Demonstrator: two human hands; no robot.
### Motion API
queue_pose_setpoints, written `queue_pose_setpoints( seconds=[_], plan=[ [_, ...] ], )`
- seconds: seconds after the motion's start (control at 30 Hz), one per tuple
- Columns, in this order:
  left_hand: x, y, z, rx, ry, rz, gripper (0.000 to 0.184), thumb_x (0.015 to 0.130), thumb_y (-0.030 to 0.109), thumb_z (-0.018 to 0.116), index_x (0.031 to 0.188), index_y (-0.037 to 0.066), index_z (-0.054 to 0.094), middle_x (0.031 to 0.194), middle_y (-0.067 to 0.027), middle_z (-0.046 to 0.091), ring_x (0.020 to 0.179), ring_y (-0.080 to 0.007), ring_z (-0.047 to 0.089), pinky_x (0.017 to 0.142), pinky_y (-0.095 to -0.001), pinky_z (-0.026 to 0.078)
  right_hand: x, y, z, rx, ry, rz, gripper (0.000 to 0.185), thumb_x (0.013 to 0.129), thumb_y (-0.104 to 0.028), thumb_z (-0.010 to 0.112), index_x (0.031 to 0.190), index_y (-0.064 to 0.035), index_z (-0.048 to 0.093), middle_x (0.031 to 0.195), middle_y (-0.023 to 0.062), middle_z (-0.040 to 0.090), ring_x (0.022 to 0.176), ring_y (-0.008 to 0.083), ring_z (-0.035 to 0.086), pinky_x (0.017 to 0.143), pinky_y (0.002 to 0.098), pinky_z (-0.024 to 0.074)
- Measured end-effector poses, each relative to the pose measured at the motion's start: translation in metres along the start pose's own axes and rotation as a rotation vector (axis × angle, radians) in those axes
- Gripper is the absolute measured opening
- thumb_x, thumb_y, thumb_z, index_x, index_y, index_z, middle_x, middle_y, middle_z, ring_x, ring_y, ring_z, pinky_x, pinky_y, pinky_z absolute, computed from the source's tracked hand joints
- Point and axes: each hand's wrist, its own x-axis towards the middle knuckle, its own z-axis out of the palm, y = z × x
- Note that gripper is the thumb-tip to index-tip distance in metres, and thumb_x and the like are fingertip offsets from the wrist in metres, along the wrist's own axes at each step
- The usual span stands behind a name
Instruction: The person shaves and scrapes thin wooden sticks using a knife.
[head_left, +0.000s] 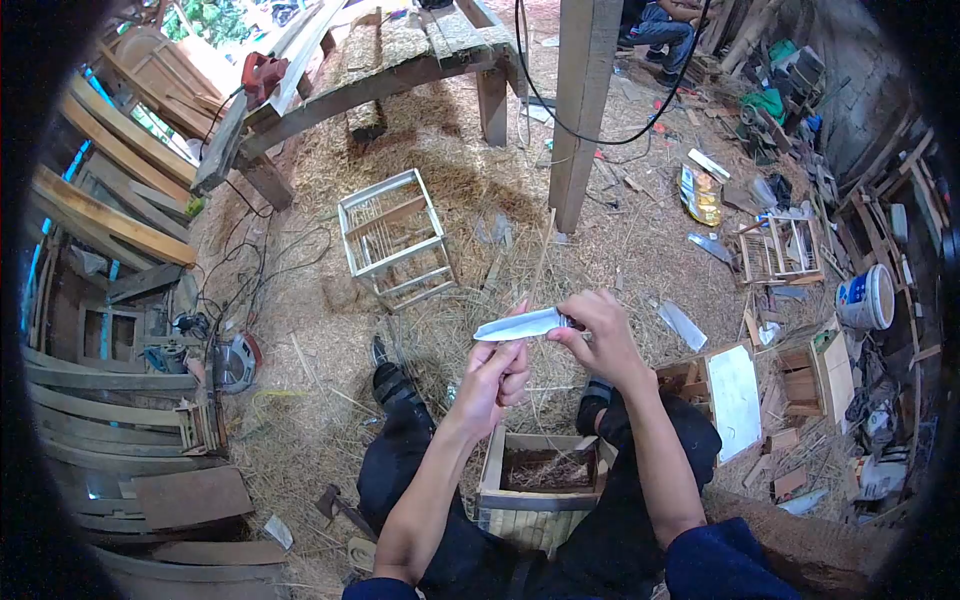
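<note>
My right hand (602,335) is closed round the handle of a knife (512,326), whose broad pale blade points left. Below the blade, my left hand (488,385) has its fingers closed on a thin wooden stick (545,245). The stick runs upward past the blade, which lies across it; whether the edge bites into the wood I cannot tell. Between my legs stands a wooden box (540,500) with an open top and brownish bits inside.
A small barred wooden cage (397,238) sits on the shaving-covered floor ahead. Behind it are a wooden workbench (380,85) and an upright post (583,110). Curved timbers (110,215) line the left. A white bucket (866,300) and another barred cage (780,250) stand right. A person (660,35) sits far back.
</note>
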Motion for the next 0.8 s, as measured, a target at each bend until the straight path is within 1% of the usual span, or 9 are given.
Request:
queue_pose_setpoints(
  seconds=[0.07, 0.17, 0.27, 0.37, 0.4, 0.5, 0.6, 0.73, 0.8],
  plan=[
    [-0.006, 0.000, -0.003, 0.020, 0.015, 0.007, 0.049, 0.106, 0.021, 0.049, 0.153, 0.019, 0.038, 0.072, 0.0067, 0.032, 0.052, -0.0023, 0.029, 0.044, -0.0198, 0.021, 0.002, -0.001, 0.002, -0.026, -0.003, -0.028, 0.027, 0.082, -0.023, 0.075, 0.096, -0.0012, 0.066, 0.079, 0.0104, 0.060, 0.071, 0.0283, 0.054, 0.072, 0.0387, 0.0429],
    [-0.019, 0.001, -0.007, 0.113, -0.010, 0.002, 0.048, 0.105, 0.020, 0.051, 0.152, 0.017, 0.041, 0.073, 0.0070, 0.034, 0.054, -0.0024, 0.029, 0.045, -0.0189, 0.022, -0.004, 0.038, 0.002, -0.081, 0.323, 0.178, 0.024, 0.090, -0.024, 0.071, 0.094, -0.0018, 0.064, 0.074, 0.0085, 0.058, 0.066, 0.0221, 0.053, 0.064, 0.0354, 0.0420],
    [-0.029, -0.009, -0.008, 0.215, -0.037, -0.060, 0.047, 0.104, 0.019, 0.055, 0.149, 0.012, 0.044, 0.075, 0.0072, 0.038, 0.056, -0.0019, 0.030, 0.048, -0.0173, 0.023, 0.008, 0.023, -0.041, -0.090, 0.322, 0.524, 0.028, 0.096, -0.031, 0.063, 0.090, -0.0040, 0.067, 0.072, 0.0114, 0.060, 0.067, 0.0293, 0.059, 0.063, 0.0400, 0.0428],
    [-0.014, -0.001, -0.004, 0.332, 0.237, 0.055, 0.047, 0.104, 0.020, 0.054, 0.149, 0.008, 0.044, 0.075, 0.0074, 0.039, 0.057, -0.0013, 0.032, 0.048, -0.0174, 0.024, -0.006, 0.009, -0.009, -0.062, 0.380, 0.365, 0.032, 0.099, -0.034, 0.059, 0.091, -0.0047, 0.068, 0.068, 0.0121, 0.058, 0.062, 0.0302, 0.058, 0.060, 0.0391, 0.0420],
    [-0.013, 0.000, -0.009, 0.296, 0.195, 0.056, 0.049, 0.104, 0.022, 0.054, 0.150, 0.007, 0.042, 0.075, 0.0074, 0.041, 0.058, -0.0003, 0.033, 0.048, -0.0172, 0.025, -0.008, 0.002, 0.000, 0.005, 0.334, 0.466, 0.029, 0.097, -0.034, 0.062, 0.094, -0.0061, 0.069, 0.069, 0.0120, 0.059, 0.065, 0.0296, 0.060, 0.062, 0.0397, 0.0429],
    [-0.012, -0.005, -0.010, 0.289, 0.244, 0.123, 0.047, 0.104, 0.023, 0.056, 0.147, 0.008, 0.048, 0.077, 0.0060, 0.049, 0.057, 0.0005, 0.034, 0.048, -0.0174, 0.027, -0.006, -0.012, 0.019, 0.039, 0.082, 0.160, 0.025, 0.093, -0.027, 0.067, 0.091, -0.0028, 0.066, 0.070, 0.0089, 0.059, 0.063, 0.0241, 0.056, 0.063, 0.0372, 0.0432],
    [-0.010, -0.015, -0.009, 0.300, 0.230, 0.135, 0.045, 0.104, 0.018, 0.055, 0.147, 0.008, 0.048, 0.077, 0.0070, 0.049, 0.056, 0.0005, 0.033, 0.048, -0.0174, 0.026, -0.014, -0.023, 0.035, 0.133, 0.038, 0.013, 0.028, 0.085, -0.029, 0.074, 0.092, -0.0025, 0.068, 0.074, 0.0103, 0.062, 0.066, 0.0291, 0.057, 0.066, 0.0399, 0.0436],
    [-0.017, -0.019, -0.001, 0.313, 0.160, 0.120, 0.052, 0.104, 0.021, 0.056, 0.151, 0.005, 0.041, 0.074, 0.0100, 0.045, 0.055, 0.0012, 0.030, 0.047, -0.0176, 0.024, -0.012, -0.021, 0.017, 0.032, 0.011, -0.075, 0.031, 0.083, -0.031, 0.075, 0.094, -0.0027, 0.069, 0.074, 0.0093, 0.063, 0.064, 0.0279, 0.055, 0.066, 0.0383, 0.0432],
    [-0.016, -0.019, 0.002, 0.296, 0.151, 0.114, 0.046, 0.103, 0.017, 0.056, 0.147, 0.007, 0.047, 0.074, 0.0097, 0.045, 0.056, 0.0006, 0.032, 0.047, -0.0180, 0.024, -0.015, -0.014, 0.013, 0.001, 0.014, -0.107, 0.028, 0.084, -0.030, 0.075, 0.094, -0.0041, 0.070, 0.073, 0.0094, 0.062, 0.063, 0.0273, 0.055, 0.065, 0.0379, 0.0432]
  ],
)
